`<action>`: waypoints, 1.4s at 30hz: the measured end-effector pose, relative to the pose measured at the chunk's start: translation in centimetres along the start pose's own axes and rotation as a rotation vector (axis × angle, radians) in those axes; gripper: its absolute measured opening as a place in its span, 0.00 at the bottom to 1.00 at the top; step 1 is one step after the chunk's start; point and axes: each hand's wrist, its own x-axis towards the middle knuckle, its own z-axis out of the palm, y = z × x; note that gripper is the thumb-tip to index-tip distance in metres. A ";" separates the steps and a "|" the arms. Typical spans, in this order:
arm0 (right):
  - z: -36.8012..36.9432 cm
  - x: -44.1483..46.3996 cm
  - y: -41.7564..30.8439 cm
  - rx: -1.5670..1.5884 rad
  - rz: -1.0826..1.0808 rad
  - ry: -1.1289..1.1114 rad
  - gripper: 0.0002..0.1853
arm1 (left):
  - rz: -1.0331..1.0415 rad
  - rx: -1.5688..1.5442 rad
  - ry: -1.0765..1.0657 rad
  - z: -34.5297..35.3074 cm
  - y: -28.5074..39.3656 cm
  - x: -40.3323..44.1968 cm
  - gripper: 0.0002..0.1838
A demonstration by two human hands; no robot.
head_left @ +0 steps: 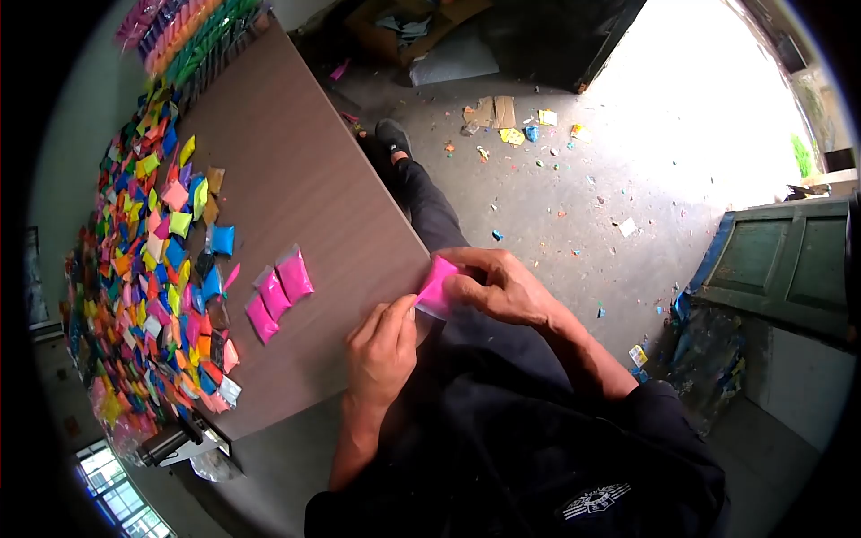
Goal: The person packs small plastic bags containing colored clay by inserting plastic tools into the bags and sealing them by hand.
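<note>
Between my two hands, just off the table's corner, is a pink packet [437, 285] with a clear edge. My left hand [386, 348] pinches its lower left end with closed fingers. Around the packet's right side, the thumb and fingers of my right hand [496, 285] are closed, with the thumb on its face. Three more pink packets lie side by side on the brown table [350, 242]; the rightmost pink packet [294, 274] is nearest to my hands.
A large heap of small coloured packets [152, 296] covers the table's far left side. Bundles of coloured packets [193, 40] lie at the top left. Scraps and cardboard pieces [504, 112] litter the floor. A green door [776, 255] stands at the right.
</note>
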 end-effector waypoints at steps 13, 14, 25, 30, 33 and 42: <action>2.5 0.0 2.1 0.322 0.025 0.123 0.21 | 0.103 0.113 0.061 0.9 -0.6 0.7 0.04; 2.2 0.1 2.1 0.357 0.087 0.074 0.23 | 0.117 0.122 0.074 1.0 -0.7 0.9 0.04; 1.3 0.3 1.7 0.407 0.101 0.027 0.21 | 0.096 -0.004 0.089 0.9 -2.1 2.4 0.06; 1.1 0.7 1.9 0.442 0.075 0.028 0.20 | 0.099 0.018 0.041 0.5 -1.3 1.2 0.07; 1.0 0.6 1.7 0.408 0.076 0.016 0.20 | 0.155 0.077 0.045 1.0 -1.4 1.7 0.06; 0.8 0.6 1.9 0.384 0.089 0.034 0.18 | 0.131 0.014 0.014 0.5 -0.9 2.9 0.06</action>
